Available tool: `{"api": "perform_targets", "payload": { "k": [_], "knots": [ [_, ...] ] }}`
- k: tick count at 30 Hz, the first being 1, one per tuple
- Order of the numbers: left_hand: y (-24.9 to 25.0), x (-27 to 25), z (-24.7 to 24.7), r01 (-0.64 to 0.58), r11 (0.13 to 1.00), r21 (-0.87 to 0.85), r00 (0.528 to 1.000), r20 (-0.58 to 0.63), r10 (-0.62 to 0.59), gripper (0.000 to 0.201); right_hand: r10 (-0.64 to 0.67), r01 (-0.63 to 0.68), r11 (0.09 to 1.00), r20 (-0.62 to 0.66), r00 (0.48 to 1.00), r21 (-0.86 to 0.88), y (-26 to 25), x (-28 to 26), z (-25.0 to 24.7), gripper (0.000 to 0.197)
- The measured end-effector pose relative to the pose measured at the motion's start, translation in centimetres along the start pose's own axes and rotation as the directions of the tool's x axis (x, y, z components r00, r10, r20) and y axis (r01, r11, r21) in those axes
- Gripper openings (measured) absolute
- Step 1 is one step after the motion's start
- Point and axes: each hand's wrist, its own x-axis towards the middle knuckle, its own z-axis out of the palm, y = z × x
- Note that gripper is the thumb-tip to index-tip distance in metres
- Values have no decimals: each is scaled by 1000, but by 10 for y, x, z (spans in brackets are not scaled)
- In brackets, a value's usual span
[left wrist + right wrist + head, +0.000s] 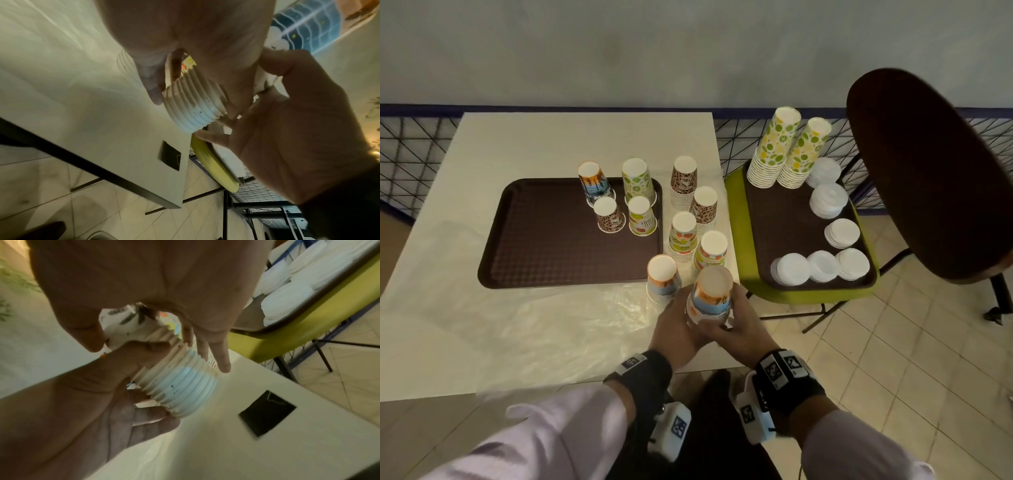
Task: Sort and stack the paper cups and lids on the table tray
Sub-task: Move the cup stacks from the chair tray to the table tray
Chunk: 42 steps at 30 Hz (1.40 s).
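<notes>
Both hands, left hand (676, 329) and right hand (739, 325), clasp an inverted stack of beach-print cups (710, 296) above the desk (551, 137), presumably steadying it to separate one for the brown tray (534, 240).

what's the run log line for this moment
both hands: left hand and right hand grip beach-print cup stack | above table edge | tray: four cups
</notes>
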Motion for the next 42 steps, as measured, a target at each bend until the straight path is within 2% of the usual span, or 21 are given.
{"api": "perform_targets", "payload": {
  "k": [3,6,13,16,18,19,21,23,26,29,31,33,36,40,42],
  "knots": [
    [-1,2,7,46,999,-22,999,-17,-47,63,-16,21,991,35,999,-135,6,0,-13,88],
    [-9,4,14,96,995,-9,995,-24,-97,66,-31,33,978,10,999,-208,15,-3,-28,79],
    [-19,2,26,158,987,18,986,-62,-156,74,11,-19,969,-36,999,-245,36,-13,-52,59],
    [-18,-5,27,163,987,-8,980,-117,-162,71,1,-15,970,-56,998,-241,37,-15,-59,53],
    [-20,-14,25,252,968,-22,960,-122,-253,64,-12,-9,974,-92,996,-225,36,-17,-65,48],
    [-23,-19,24,313,950,6,945,-98,-311,60,-21,-6,976,-120,993,-216,37,-18,-69,45],
    [-29,-28,19,373,907,194,925,-10,-379,52,-44,2,975,-183,982,-221,37,-20,-78,37],
    [-27,-33,17,304,865,400,908,154,-390,39,-74,13,971,-249,966,-241,37,-20,-88,29],
    [-3,-29,33,86,851,517,873,372,-314,23,-103,9,970,-375,921,-243,33,-13,-112,30],
    [37,-12,69,-58,871,488,893,415,-173,24,-143,-8,955,-482,864,-297,25,4,-143,26],
    [69,6,95,-106,905,412,922,382,-66,35,-101,-67,956,-532,841,-286,16,19,-171,26],
    [99,31,116,-123,936,329,949,316,13,49,-62,-100,959,-541,839,-264,4,34,-202,29],
    [136,80,136,-132,971,200,983,154,101,62,-74,-133,942,-578,813,-307,-14,59,-249,41],
    [167,150,139,-46,978,205,997,-45,56,77,-16,-192,948,-643,766,-252,-28,95,-292,55],
    [176,181,133,13,981,194,988,-152,17,82,24,-202,956,-632,775,-212,-28,114,-303,64]
  ]
}}
